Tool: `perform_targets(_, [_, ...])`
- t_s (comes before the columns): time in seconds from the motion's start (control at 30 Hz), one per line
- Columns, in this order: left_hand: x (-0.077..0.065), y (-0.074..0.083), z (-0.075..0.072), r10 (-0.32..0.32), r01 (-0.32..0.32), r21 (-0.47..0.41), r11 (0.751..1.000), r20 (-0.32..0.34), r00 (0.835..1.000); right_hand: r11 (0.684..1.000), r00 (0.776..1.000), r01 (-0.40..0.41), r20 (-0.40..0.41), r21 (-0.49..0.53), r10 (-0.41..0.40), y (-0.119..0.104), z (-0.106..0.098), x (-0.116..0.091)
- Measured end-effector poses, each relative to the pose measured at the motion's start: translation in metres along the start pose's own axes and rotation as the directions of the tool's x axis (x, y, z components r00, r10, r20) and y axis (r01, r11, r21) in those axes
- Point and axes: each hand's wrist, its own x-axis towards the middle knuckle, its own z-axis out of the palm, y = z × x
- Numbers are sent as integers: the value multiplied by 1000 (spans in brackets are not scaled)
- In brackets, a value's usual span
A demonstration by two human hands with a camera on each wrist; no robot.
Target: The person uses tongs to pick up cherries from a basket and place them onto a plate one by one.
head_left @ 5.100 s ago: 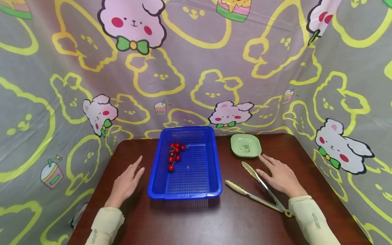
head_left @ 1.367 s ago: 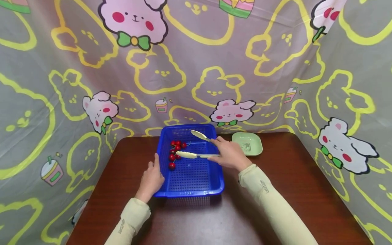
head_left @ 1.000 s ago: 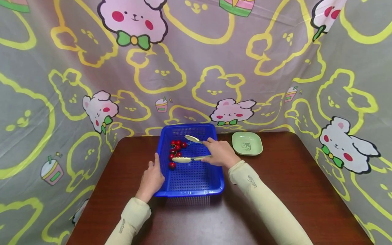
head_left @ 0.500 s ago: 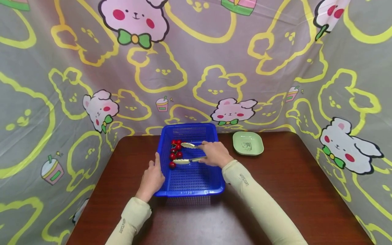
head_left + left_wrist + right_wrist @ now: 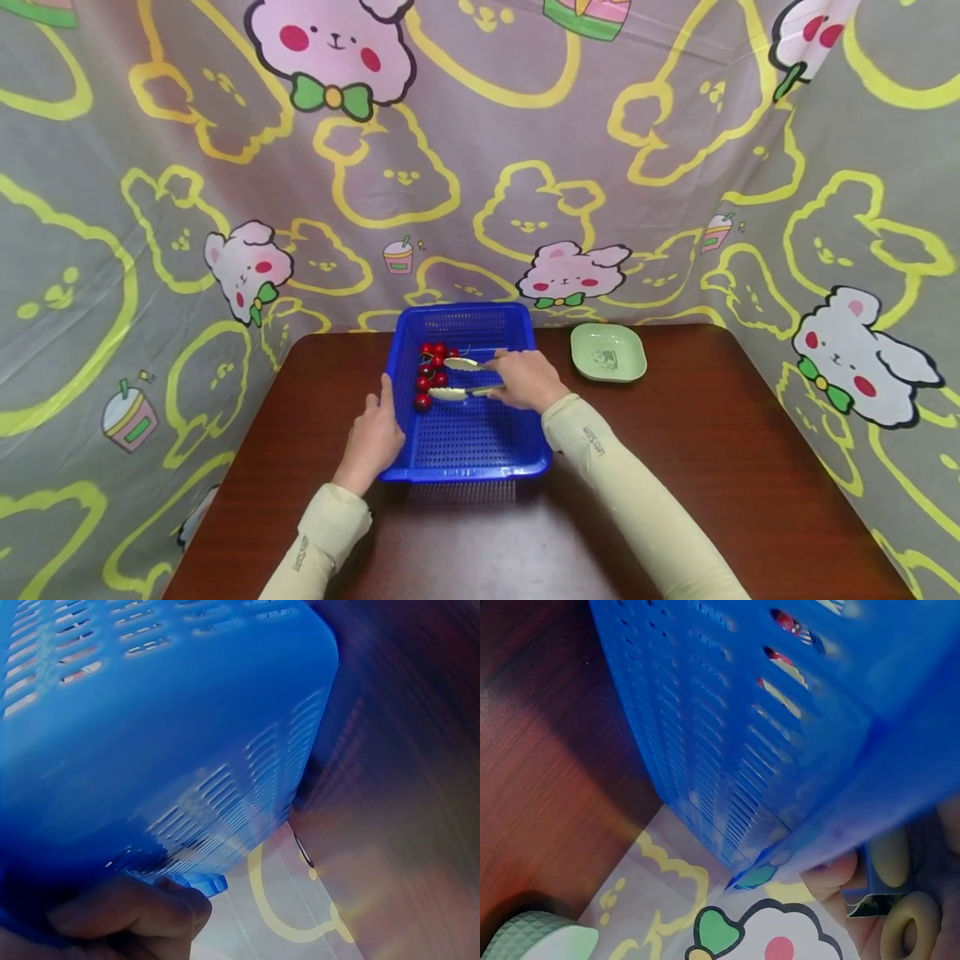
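Note:
My left hand [image 5: 375, 435] grips the left rim of a blue plastic basket [image 5: 480, 454]; in the left wrist view its curled fingers [image 5: 150, 915] sit under that rim. Several red cherries [image 5: 423, 402] with stems lie on the basket floor, toward its left side. My right hand [image 5: 528, 381] reaches over the right rim and holds tongs [image 5: 447, 393]. The tongs' cream tips stand apart, down among the cherries at their right edge; whether they touch one I cannot tell. In the right wrist view the tongs' ring end [image 5: 911, 930] shows by the palm, and the basket wall hides the tips.
A light green square dish [image 5: 609, 352] with a panda print stands on the brown table [image 5: 675, 450], right of the basket near the back edge. Patterned grey cloth [image 5: 480, 125] hangs behind and on both sides.
My right hand picked up the tongs from the table and brought them over the basket, then lowered them leftward to the cherries, tips narrowing slightly. My left hand came to the basket's rim.

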Motion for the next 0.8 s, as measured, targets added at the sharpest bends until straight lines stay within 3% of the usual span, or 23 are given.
perform_targets(0.4, [1, 0, 2, -7, 7, 7, 1000, -11, 1000, 998, 997, 51, -59, 23, -49, 1, 7, 1])
perform_targets(0.8, [1, 2, 0, -13, 13, 4, 1000, 5, 1000, 998, 996, 68, -60, 14, -67, 1, 8, 2])
